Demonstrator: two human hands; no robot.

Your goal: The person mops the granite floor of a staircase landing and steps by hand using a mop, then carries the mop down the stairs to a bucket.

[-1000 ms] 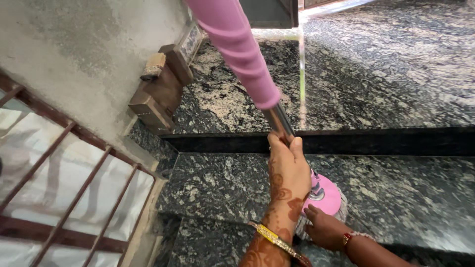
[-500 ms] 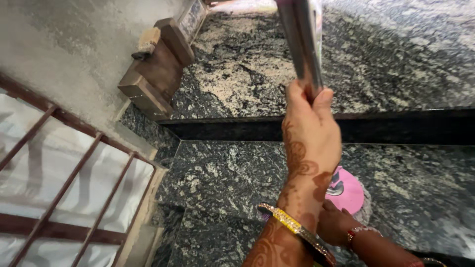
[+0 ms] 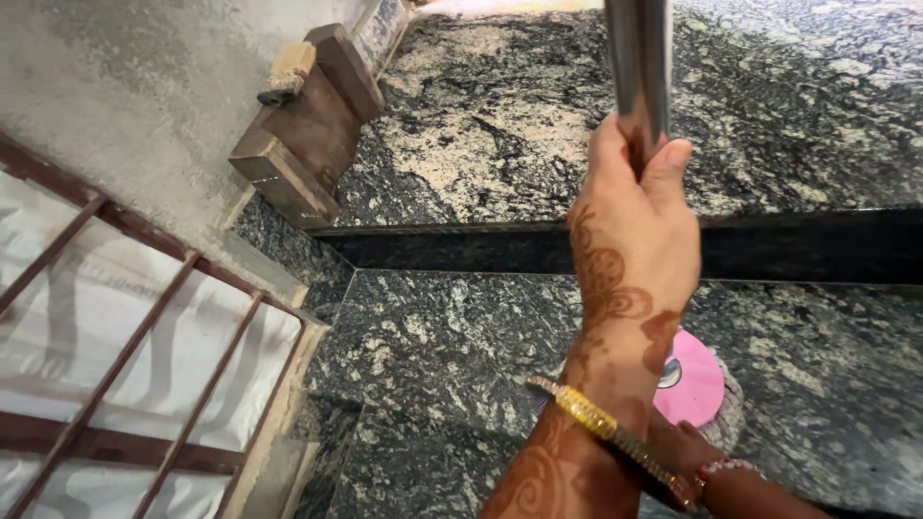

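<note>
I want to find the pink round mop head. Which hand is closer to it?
The right hand is closer, low down beside the pink mop head. The left hand is higher up, gripping the metal pole.

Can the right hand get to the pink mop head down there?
Probably yes. The right hand sits low beside the pink mop head, mostly hidden behind the left hand, which grips the metal pole. Nothing visible lies between them.

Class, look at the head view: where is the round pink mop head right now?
The round pink mop head sits low and right of centre on the dark granite step, just behind the left hand gripping the metal pole.
</note>
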